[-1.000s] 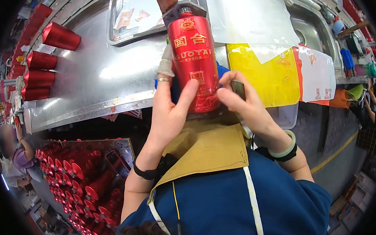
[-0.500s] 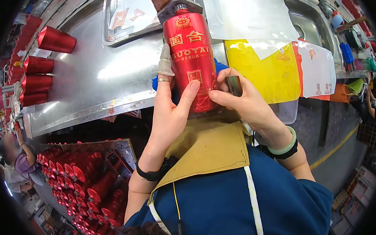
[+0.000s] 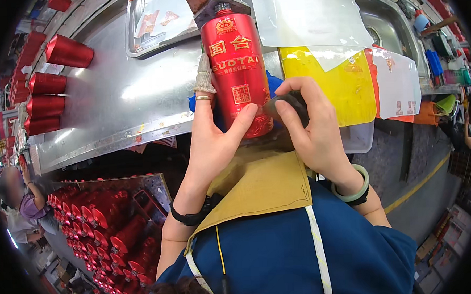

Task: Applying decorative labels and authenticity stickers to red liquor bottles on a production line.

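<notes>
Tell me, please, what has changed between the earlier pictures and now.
The right hand has tilted the dark tool, swinging its end leftward to the lower right edge of the red bottle. Unchanged: the left hand still steadies the bottle.

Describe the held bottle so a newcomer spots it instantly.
Find the steel workbench filling the upper left. Near its front edge, the left hand holds a red bottle, its dark cap pointing away from the person. Unlike the red containers on the bench's left, it shows large gold lettering.

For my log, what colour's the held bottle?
The bottle is red with gold print; best in head view.
</notes>
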The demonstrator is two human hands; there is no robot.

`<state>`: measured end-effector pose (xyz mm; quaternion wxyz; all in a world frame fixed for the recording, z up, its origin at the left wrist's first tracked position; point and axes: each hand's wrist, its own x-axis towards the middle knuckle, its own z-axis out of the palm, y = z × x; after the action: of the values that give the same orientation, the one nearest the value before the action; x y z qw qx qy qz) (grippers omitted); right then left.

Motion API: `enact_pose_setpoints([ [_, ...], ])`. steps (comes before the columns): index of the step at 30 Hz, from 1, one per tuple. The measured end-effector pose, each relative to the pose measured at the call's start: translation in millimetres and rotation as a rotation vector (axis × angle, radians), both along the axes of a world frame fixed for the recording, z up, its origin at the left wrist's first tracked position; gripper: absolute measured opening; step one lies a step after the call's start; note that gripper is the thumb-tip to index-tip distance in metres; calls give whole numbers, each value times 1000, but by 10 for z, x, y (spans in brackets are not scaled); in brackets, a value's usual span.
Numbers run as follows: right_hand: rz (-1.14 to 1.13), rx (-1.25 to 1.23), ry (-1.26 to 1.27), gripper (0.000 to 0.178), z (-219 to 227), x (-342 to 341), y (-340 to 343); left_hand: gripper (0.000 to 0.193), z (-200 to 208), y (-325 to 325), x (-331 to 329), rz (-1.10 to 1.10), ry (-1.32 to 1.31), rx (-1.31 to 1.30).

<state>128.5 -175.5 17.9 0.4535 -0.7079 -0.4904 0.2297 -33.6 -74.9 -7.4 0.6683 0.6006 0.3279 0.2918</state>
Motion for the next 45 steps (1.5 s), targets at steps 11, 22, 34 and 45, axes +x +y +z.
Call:
enact_pose_setpoints([
  [11,-35,-60,30,35,-5,-69,85,67,-14,11,-4,44,-92,-83],
  [22,-57,-146,236,32,14,-43,61,71,58,-18,72,71,-73,-24],
  [34,-99,79,197,22,-90,231,36,78,-77,-282,-171,43,477,1129],
  [45,-84,131,-22,20,139,327,220,91,-34,-255,-190,140,509,1010],
])
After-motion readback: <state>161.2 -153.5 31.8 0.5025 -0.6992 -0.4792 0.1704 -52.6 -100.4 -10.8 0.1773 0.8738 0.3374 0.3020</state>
